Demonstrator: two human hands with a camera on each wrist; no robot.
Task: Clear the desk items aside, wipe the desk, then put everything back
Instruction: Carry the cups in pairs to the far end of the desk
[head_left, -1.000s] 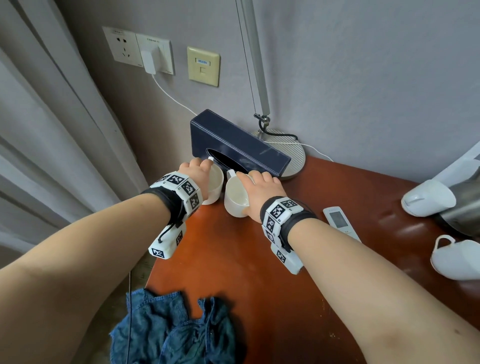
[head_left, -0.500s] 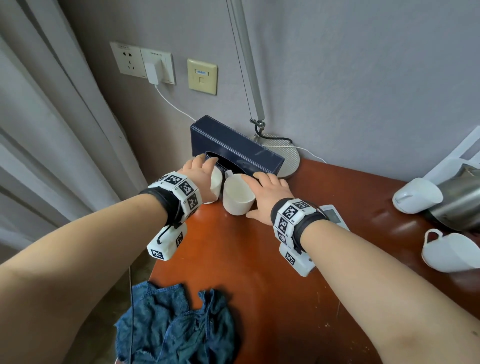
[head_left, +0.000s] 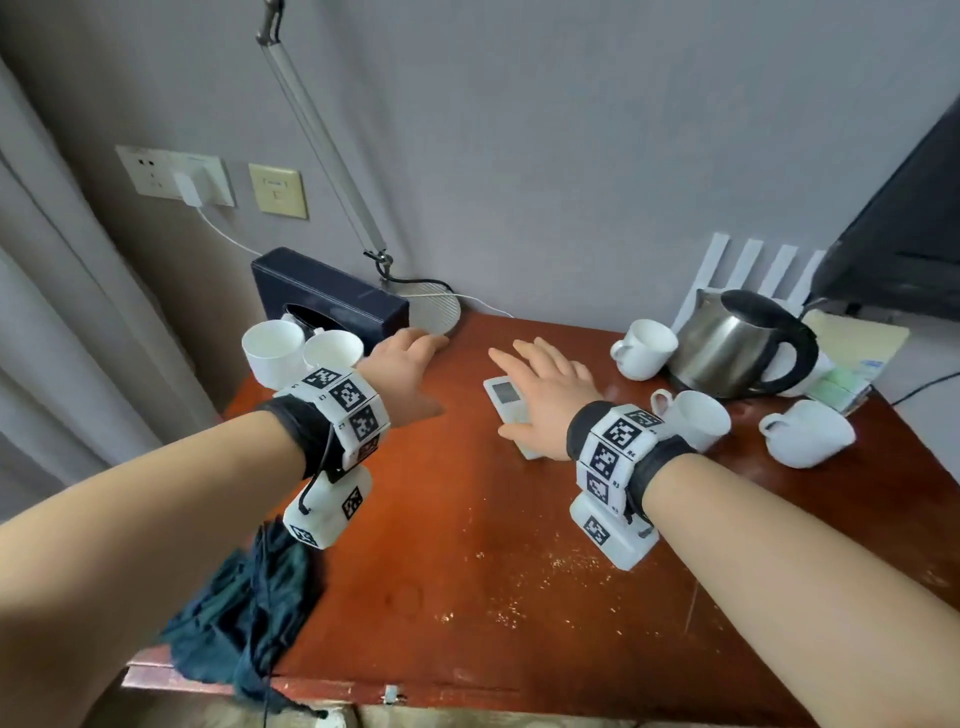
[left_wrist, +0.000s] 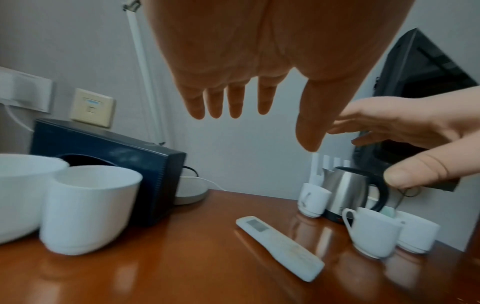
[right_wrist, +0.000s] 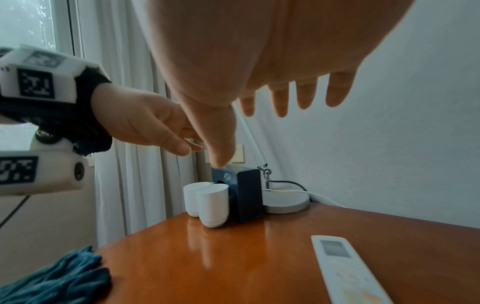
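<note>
Both hands hover palm-down above the reddish-brown worktop (head_left: 467, 545), holding nothing. The left hand (head_left: 402, 366) has its fingers (left_wrist: 235, 102) stretched straight and slightly apart, pointing toward the far wall. The right hand (head_left: 545, 395) floats over the white remote control (head_left: 503, 397) with its fingers (right_wrist: 306, 96) spread and straight; the left wrist view shows clear air between palm and remote.

Two handleless white cups (head_left: 301, 351) stand touching each other at the far left corner, right against the dark blue tissue box (head_left: 332, 299). Behind the box sits the round base of a desk lamp (head_left: 434, 309).

On the far right a steel kettle (head_left: 737, 345) stands with three handled white cups near it: one (head_left: 647, 348) just left of it, one (head_left: 693, 421) nearer, and one (head_left: 808, 434) further right.

A crumpled dark blue cloth (head_left: 244, 618) hangs over the near left edge of the worktop. Pale specks dot the surface nearby.
</note>
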